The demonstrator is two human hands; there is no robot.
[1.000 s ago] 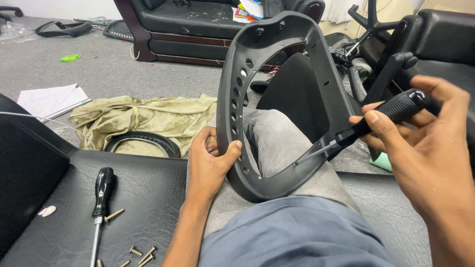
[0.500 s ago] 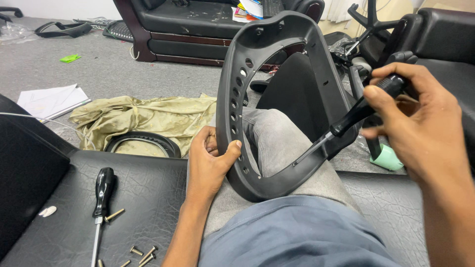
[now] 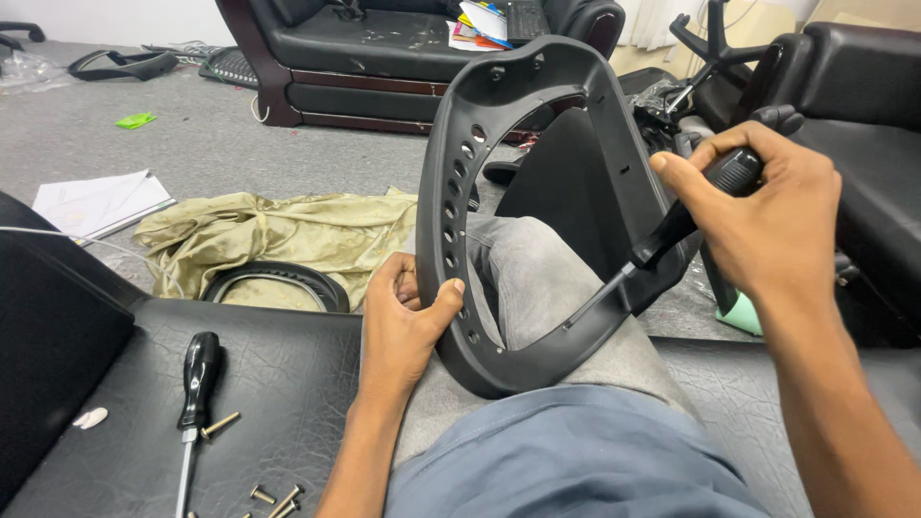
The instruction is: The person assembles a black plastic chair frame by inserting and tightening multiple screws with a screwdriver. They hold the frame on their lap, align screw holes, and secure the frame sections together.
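Left hand [image 3: 408,321] clamped on lower left rim of black curved plastic frame [image 3: 460,182], propped upright on knee. Right hand [image 3: 777,216] closed around black-handled screwdriver [image 3: 672,230], shaft angled down, tip against frame's inner lower right edge. Second screwdriver [image 3: 197,384] and loose screws [image 3: 273,497] lying on black cushion [image 3: 288,374], near its front edge.

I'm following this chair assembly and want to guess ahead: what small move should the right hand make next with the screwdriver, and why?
Probably turn the screwdriver in place while pressing lightly. Its tip sits against the inside of the black frame low on the right side, the right hand is wrapped around the handle, and the left hand steadies the frame on the knee. Whether a screw is seated there cannot be seen.
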